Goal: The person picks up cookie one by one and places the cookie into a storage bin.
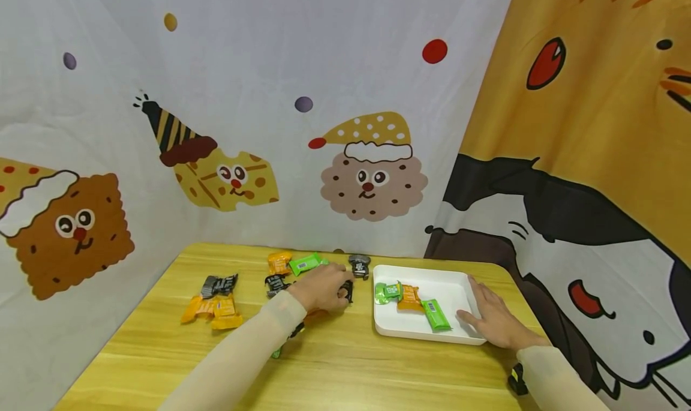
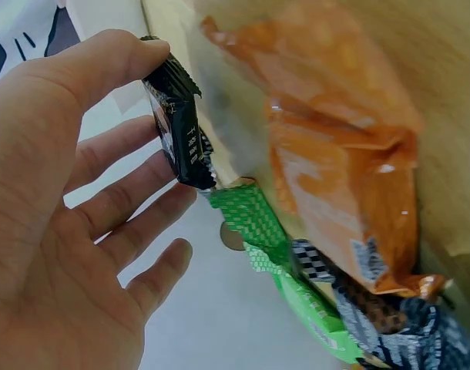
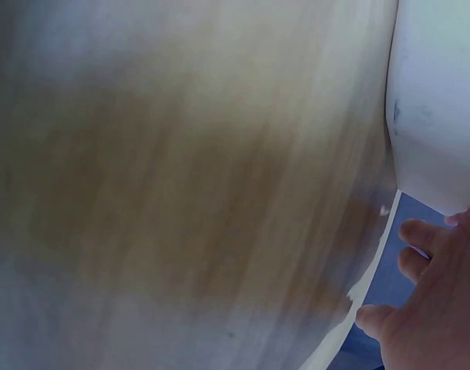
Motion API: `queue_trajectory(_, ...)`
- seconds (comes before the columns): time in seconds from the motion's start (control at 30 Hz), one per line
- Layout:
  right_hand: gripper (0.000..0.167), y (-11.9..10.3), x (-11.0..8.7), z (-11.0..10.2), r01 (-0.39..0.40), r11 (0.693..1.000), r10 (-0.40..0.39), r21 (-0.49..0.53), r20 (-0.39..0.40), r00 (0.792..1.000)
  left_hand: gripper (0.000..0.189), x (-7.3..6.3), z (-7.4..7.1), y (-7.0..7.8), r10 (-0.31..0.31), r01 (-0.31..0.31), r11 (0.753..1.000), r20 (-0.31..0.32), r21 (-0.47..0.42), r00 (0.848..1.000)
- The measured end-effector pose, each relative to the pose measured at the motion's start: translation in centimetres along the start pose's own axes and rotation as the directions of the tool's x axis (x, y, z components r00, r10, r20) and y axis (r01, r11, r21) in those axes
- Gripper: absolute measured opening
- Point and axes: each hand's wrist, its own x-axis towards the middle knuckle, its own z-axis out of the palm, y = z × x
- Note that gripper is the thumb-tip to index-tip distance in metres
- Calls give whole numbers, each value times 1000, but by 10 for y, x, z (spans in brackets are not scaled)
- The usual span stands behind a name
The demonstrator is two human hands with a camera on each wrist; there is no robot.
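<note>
Head: the left hand (image 1: 323, 288) is left of a white rectangular tray (image 1: 453, 285) on the yellow wood-grain tabletop (image 1: 356, 375); the right hand (image 1: 496, 320), grip wide, touches the tray's edge. Left wrist: the left grip pinches a glossy black-wrapped candy (image 2: 177, 127). Right wrist: fingers beside the tray.

Wood-grain table (image 1: 345, 375) (yellowish) beneath white tray (image 1: 448, 288) and wrapped sweets (image 1: 219, 285).

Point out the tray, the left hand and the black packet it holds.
Tray (image 1: 452, 290): head view, on the bare floor.
Left hand (image 1: 322, 286): head view, on the back of the hand.
Black packet (image 2: 181, 127): left wrist view, mid-wrapper.
</note>
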Motion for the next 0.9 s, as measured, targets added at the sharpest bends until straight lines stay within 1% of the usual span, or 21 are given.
queue_trajectory(0.3,116,-1,-1,0,-3,1000,3,3,-6,1000,59,3,-8,7,-5,5,1000,-3,26,1000)
queue_trajectory(0.4,116,-1,-1,1,-1,1000,1,2,-9,1000,58,4,-10,8,-5,6,1000,-14,31,1000)
queue_trajectory(0.67,113,-3,-2,-2,-4,1000,4,4,0,1000,53,5,-17,12,29,-28,1000,-55,12,998)
queue_trajectory(0.9,113,-3,-2,-2,2,1000,-2,5,-7,1000,56,6,-25,18,31,-31,999,-51,-6,998)
